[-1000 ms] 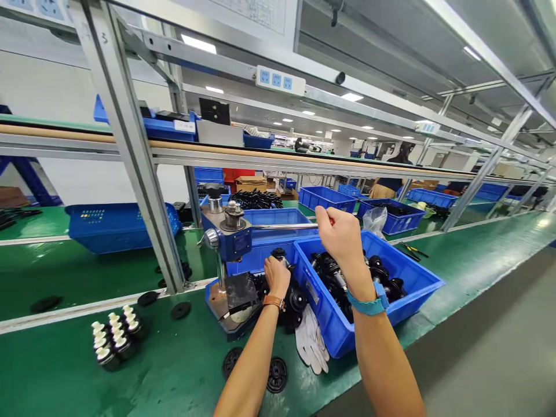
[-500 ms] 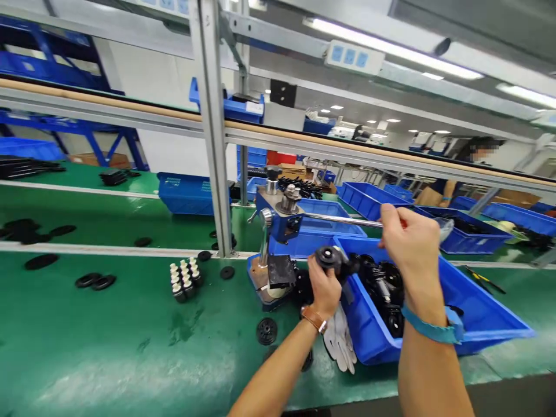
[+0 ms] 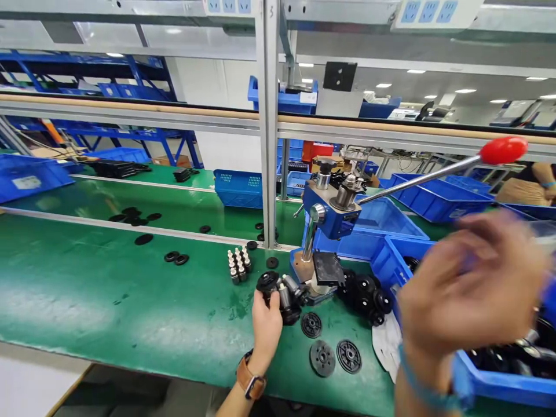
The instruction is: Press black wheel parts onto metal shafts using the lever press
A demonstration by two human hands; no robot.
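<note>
My left hand (image 3: 267, 321) is closed on a black wheel-like part (image 3: 267, 281) above the green bench. Close against it are grey metal cylinders (image 3: 284, 295) with more black discs; which of these are in my grasp is hard to tell. My right hand (image 3: 469, 284) is raised at the right, smeared by motion, its fingers unclear. It is apart from the red knob (image 3: 504, 150) on the lever of the blue hand press (image 3: 332, 208). A black block (image 3: 328, 268) sits on the press base.
White-topped black pieces (image 3: 238, 265) stand grouped left of the press. Flat black discs (image 3: 322, 358) lie near the front edge. Black wheels (image 3: 365, 298) are piled beside a white glove (image 3: 386, 343). A blue bin (image 3: 504, 382) of parts stands right; an upright post (image 3: 268, 127) rises behind.
My right hand has let go of the lever knob and dropped below it. My left hand has moved left from beside the press with the black part. The view has turned left.
</note>
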